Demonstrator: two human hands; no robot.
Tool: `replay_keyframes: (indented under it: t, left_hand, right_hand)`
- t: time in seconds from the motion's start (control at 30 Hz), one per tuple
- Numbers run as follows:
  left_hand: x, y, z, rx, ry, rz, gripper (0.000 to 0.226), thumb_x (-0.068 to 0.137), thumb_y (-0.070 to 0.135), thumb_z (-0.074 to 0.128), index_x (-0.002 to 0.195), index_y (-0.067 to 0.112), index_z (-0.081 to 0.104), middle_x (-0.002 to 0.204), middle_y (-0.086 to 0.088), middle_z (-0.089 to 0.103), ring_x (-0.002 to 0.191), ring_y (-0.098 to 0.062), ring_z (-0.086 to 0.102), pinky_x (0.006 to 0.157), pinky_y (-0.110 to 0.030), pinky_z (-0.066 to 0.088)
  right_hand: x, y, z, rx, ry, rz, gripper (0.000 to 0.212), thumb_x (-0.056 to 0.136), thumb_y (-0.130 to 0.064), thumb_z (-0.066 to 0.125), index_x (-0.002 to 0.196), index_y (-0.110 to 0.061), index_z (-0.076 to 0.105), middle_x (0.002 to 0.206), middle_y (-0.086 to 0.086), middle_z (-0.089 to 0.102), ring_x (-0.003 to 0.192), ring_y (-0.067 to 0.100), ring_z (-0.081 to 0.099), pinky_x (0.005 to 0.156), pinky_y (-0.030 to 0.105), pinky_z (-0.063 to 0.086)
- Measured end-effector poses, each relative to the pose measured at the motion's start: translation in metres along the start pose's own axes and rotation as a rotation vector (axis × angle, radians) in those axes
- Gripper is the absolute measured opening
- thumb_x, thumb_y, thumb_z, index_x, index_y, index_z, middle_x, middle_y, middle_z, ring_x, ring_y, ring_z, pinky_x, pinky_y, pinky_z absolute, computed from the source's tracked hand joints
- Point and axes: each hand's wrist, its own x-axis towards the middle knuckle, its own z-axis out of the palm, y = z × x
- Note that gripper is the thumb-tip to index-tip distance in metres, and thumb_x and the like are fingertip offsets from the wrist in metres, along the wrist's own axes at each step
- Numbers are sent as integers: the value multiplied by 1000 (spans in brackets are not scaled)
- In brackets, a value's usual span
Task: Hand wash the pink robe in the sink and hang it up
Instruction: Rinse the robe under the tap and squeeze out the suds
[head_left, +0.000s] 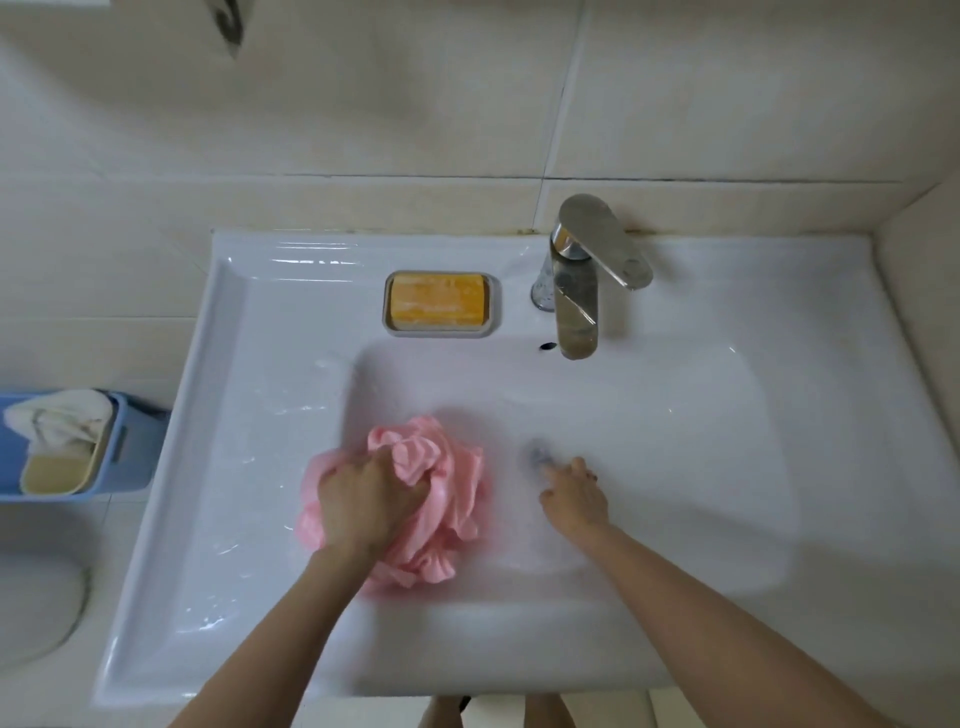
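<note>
robe, pink, bunched at left of sink basin, gripped tight by left hand. right hand empty, fingers stretched onto blurred drain. risk: loose folds sliding over drain, blocking outflow, trapping wash water.

robe in sink, left | soap dish behind, on ledge | faucet right of dish | basket left of sink

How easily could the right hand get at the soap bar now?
Probably yes. The right hand holds nothing, low in the sink basin, and the soap bar lies uncovered in its dish on the back ledge; only the faucet stands beside that path.
</note>
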Motion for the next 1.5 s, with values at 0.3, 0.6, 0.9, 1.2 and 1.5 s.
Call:
replay_keyframes:
  t: [0.3,0.6,0.9,1.2,1.5]
  left_hand:
    - [3,18,23,292,-150,331,28,89,39,44,88,20,64,86,-2,67,76,-22,65,65,-30,46]
    - [3,15,33,239,-495,641,36,85,34,53,118,23,61,129,0,52,123,-24,43,101,-36,37]
    - [2,11,34,-65,-573,388,103,74,49,69,147,18,3,131,0,42,120,-18,45,98,-29,37]
    - [4,21,42,191,-649,421,72,78,54,63,138,25,36,138,2,45,125,-25,35,97,-34,35]
    - [-1,20,42,139,-597,364,88,71,67,64,142,26,31,140,2,41,129,-25,33,102,-39,35]
  right_hand:
    - [-51,37,-10,-53,-146,-58,44,95,-35,45,139,-35,41,144,1,38,132,22,38,106,33,33]
    - [-58,-5,-12,734,7,-11,79,74,-18,77,141,-20,36,133,4,45,118,20,48,101,37,42]
    - [-57,-73,-6,664,-319,16,53,96,-49,41,140,-19,44,143,8,47,131,26,43,108,30,32]
    - [-54,-40,-5,1049,-216,205,30,92,-34,53,92,-10,71,91,7,71,86,23,68,80,32,55]
    - [8,2,49,911,2,466,49,80,-13,48,126,-22,60,118,13,66,105,34,64,91,46,52]
